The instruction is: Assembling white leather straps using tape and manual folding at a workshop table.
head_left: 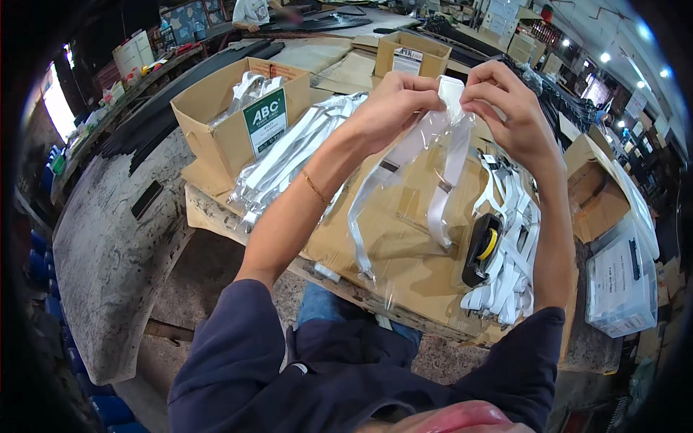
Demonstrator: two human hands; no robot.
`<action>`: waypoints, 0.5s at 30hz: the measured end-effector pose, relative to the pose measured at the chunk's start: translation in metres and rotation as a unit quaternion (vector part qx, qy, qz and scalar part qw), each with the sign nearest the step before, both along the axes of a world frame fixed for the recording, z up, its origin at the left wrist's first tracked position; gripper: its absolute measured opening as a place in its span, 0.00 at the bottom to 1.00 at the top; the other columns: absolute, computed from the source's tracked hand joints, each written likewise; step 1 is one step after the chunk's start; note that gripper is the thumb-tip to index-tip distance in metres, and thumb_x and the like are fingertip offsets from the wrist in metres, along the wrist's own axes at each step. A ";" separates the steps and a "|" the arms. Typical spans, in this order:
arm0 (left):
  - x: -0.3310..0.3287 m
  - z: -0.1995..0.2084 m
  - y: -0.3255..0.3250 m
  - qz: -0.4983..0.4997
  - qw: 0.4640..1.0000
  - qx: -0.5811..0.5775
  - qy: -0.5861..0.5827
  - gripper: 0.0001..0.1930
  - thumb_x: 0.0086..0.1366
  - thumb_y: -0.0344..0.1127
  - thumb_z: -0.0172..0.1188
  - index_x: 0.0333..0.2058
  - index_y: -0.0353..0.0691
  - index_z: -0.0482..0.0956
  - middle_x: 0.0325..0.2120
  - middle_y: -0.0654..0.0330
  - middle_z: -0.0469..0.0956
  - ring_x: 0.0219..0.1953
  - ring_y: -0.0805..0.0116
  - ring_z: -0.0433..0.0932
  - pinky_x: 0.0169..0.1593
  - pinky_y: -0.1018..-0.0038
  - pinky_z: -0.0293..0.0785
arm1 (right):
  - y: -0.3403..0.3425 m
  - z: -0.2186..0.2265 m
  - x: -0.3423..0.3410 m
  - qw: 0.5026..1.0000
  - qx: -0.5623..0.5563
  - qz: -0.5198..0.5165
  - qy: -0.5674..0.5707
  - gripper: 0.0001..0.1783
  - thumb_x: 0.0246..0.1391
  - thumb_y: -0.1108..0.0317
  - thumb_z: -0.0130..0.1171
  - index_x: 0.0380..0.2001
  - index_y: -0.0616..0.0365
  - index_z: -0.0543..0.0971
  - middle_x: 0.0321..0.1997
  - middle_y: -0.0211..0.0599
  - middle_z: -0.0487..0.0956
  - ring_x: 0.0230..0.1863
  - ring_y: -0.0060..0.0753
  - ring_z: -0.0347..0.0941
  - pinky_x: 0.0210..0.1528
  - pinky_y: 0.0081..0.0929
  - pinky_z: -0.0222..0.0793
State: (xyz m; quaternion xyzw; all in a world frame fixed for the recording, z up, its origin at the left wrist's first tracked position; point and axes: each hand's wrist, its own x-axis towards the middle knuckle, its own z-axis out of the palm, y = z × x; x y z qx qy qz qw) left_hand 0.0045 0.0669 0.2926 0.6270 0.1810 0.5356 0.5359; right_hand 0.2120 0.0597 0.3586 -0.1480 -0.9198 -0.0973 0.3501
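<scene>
A broad sheet of brown cardboard (325, 242), flat and a little scuffed, covers the bench beneath the hands. Left of the left forearm stands an open cardboard box (206, 155), square-cornered, a green and white label on its front, with wrapped white pieces inside. Between that box and the forearm lies a glossy heap of plastic-wrapped straps (281, 155), long and slippery-looking. To the right of the hanging strap, inside the right forearm, is a tangle of white straps (509, 278), flat ribbon folded over itself with bits of metal showing. The white strap (455, 159) in hand is smooth and satiny, its two tails hanging below the hands, each with a metal slider, and clear film (431, 133) glints around it.

Beyond the hands, a smaller open carton (435, 65) sits behind the left fingers; outside the right forearm is a see-through plastic tub (621, 289). A black rounded case (480, 252) with a yellow band rests against the tangle's left edge, below the right hand (I can't make out what it is).

Both arms reach forward, elbows bent. The left hand (404, 101) and right hand (509, 112) are close together, each pinching the strap's top end between thumb and fingers. A thin bracelet (317, 187) circles the left wrist.
</scene>
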 end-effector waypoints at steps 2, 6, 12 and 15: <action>0.001 0.002 -0.003 0.009 0.999 0.008 0.034 0.09 0.60 0.28 0.55 0.37 0.29 0.79 0.31 0.61 0.78 0.35 0.77 0.76 0.40 0.80 0.71 | -0.001 0.001 -0.003 0.999 0.035 -0.001 -0.022 0.10 0.45 0.80 0.62 0.32 0.60 0.74 0.39 0.36 0.73 0.35 0.41 0.73 0.36 0.34 0.71; 0.002 0.005 -0.015 0.076 0.994 0.012 0.079 0.09 0.58 0.28 0.56 0.37 0.31 0.79 0.30 0.64 0.77 0.32 0.80 0.74 0.35 0.82 0.68 | -0.001 -0.003 -0.011 0.990 0.128 0.025 -0.053 0.12 0.44 0.80 0.61 0.34 0.59 0.74 0.38 0.37 0.74 0.37 0.44 0.73 0.38 0.33 0.71; -0.008 -0.005 -0.014 0.076 0.991 0.007 0.107 0.10 0.57 0.30 0.58 0.37 0.33 0.80 0.29 0.66 0.77 0.29 0.81 0.71 0.32 0.83 0.64 | 0.001 -0.011 -0.018 0.995 0.064 0.064 -0.044 0.13 0.45 0.81 0.59 0.36 0.60 0.73 0.36 0.41 0.75 0.38 0.44 0.73 0.39 0.34 0.70; -0.007 -0.005 -0.021 0.099 0.988 0.009 0.121 0.10 0.57 0.31 0.59 0.37 0.33 0.80 0.30 0.65 0.78 0.31 0.80 0.71 0.35 0.82 0.65 | -0.005 -0.006 -0.021 0.994 -0.064 0.064 -0.065 0.13 0.48 0.81 0.56 0.38 0.61 0.72 0.35 0.43 0.75 0.37 0.43 0.73 0.40 0.32 0.69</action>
